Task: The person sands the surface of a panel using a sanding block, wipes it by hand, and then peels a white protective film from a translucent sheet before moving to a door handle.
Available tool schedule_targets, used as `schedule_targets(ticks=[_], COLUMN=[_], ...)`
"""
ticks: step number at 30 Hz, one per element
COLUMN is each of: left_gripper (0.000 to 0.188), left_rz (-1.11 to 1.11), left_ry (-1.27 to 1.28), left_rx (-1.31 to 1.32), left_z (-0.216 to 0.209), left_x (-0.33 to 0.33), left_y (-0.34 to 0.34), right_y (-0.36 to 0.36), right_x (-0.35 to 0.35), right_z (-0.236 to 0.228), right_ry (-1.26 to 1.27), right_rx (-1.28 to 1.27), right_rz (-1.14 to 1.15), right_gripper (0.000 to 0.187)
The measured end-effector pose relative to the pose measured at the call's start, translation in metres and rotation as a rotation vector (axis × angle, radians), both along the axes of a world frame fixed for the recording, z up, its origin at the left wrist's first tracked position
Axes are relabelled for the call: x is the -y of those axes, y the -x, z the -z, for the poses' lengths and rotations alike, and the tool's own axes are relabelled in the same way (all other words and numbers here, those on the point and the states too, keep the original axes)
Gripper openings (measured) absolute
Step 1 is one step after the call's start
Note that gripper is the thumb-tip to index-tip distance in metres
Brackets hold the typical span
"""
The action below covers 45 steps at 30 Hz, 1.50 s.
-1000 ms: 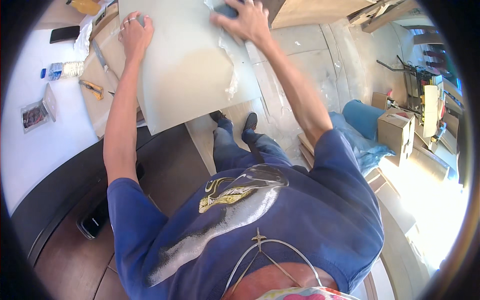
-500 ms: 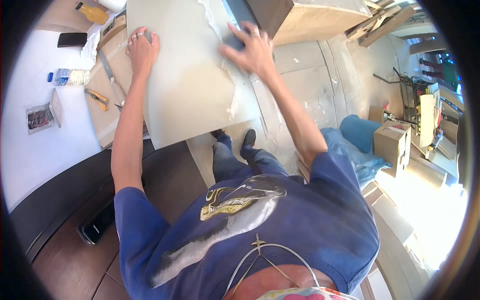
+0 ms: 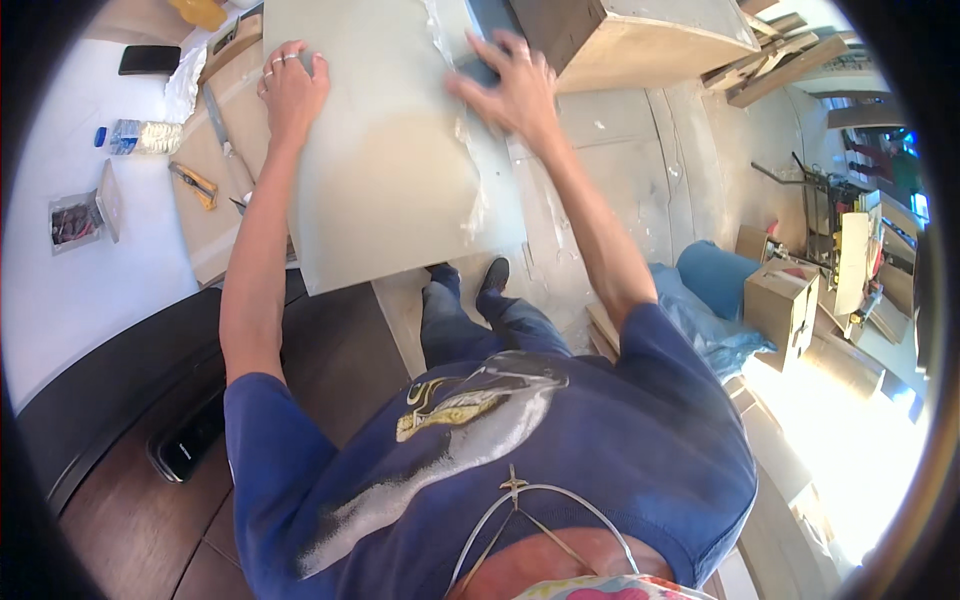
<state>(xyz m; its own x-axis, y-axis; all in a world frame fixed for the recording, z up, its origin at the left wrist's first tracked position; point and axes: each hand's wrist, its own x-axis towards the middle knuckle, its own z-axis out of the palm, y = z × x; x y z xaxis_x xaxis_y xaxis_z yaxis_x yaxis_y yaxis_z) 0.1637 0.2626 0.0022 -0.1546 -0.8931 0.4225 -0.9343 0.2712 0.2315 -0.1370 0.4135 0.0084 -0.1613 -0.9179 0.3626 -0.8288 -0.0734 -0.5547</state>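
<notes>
In front of me lies a wide pale grey panel (image 3: 380, 200), with a ragged, torn whitish strip of film (image 3: 466, 165) along its right side. My left hand (image 3: 295, 90) rests on the panel's left edge, fingers bent and thumb apart, gripping nothing. Over the torn strip is my right hand (image 3: 510, 90), its fingers and thumb spread wide. Slight blur hides whether its fingertips touch the panel. Left of the panel, an orange utility knife (image 3: 194, 186) lies on a brown board (image 3: 215, 240), near a long-bladed tool (image 3: 225, 135).
A clear plastic bottle (image 3: 146, 137), blue cap (image 3: 100, 137) and dark phone (image 3: 150, 60) lie on the white surface at left. A wooden box (image 3: 640, 50) stands at far right of the panel. A cardboard box (image 3: 780, 300) and blue plastic sheeting (image 3: 715, 325) are on the right.
The view has shifted slightly, pushing the yellow bottle partly out at the top. My right hand has moved a little to the right, fingers still spread; my left hand stays on the panel's edge.
</notes>
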Motion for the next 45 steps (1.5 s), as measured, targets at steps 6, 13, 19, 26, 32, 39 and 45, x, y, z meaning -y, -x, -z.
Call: schedule_targets(ticks=[6,13,19,26,32,39,45], left_gripper=[0.042,0.04,0.044,0.042,0.043,0.043,0.043], left_rz=[-0.034,-0.024,-0.049,0.034,-0.018,0.015,-0.006], left_ry=[0.028,-0.047,-0.125,0.005,-0.035,-0.055,-0.076], left_rx=[0.041,0.027,-0.022,0.024,0.035,0.017,-0.005], left_z=[-0.005,-0.016,-0.021,0.001,-0.004,-0.008,-0.013], left_x=[-0.008,-0.019,-0.023,-0.002,-0.004,-0.004,-0.01], left_y=[0.013,0.015,0.011,-0.001,0.008,0.013,0.005], right_y=[-0.003,0.007,-0.004,0.0,-0.016,0.008,-0.014], right_x=[-0.056,0.024,-0.036,0.039,-0.123,0.084,-0.085], right_z=[-0.014,-0.014,-0.009,-0.013,-0.019,-0.032,-0.014], right_ry=[-0.038,-0.184,-0.057,-0.07,-0.131,-0.144,-0.088], right_rx=[0.091,0.083,0.097,0.005,0.181,0.119,0.111], right_rz=[0.014,-0.022,0.037,0.019,0.009,0.069,-0.005], right_gripper=[0.073,0.075,0.073,0.074,0.071,0.077,0.073])
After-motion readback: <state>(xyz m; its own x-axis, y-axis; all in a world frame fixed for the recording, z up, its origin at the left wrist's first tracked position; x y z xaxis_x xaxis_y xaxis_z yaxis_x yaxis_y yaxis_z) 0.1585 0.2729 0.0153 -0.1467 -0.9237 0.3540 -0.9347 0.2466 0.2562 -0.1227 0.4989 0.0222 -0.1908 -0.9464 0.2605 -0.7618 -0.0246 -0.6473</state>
